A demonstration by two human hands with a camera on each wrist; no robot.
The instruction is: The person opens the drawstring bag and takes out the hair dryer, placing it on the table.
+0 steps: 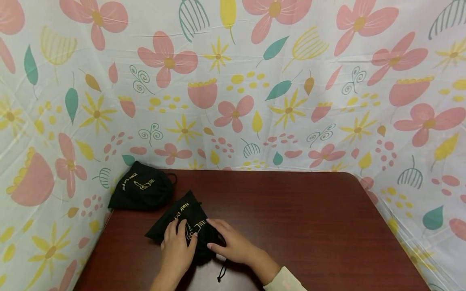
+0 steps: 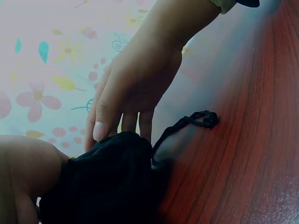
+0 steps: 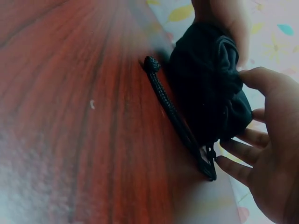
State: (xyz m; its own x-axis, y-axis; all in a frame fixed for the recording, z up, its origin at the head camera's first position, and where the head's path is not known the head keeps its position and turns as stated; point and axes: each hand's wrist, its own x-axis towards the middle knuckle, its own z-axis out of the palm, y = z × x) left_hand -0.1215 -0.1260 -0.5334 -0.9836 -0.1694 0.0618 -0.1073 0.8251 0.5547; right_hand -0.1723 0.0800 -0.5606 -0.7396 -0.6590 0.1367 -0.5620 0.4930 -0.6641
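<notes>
A black drawstring pouch (image 1: 187,208) with gold "Hair Dryer" lettering lies tilted on the table's near left part. My left hand (image 1: 178,244) rests on its printed face, fingers spread over the lettering. At the pouch's gathered right end, my right hand (image 1: 233,244) touches the cloth with thumb and extended fingers, as the right wrist view also shows. The knotted cord (image 3: 163,95) trails from that end onto the wood. Whatever is inside the pouch is hidden. Behind it to the left lies a second black pouch (image 1: 145,190) with the same print, touched by neither hand.
The dark red-brown wooden table (image 1: 291,226) extends to the right and back of the hands. A white cloth backdrop (image 1: 233,52) printed with flowers and leaves borders the back and both sides.
</notes>
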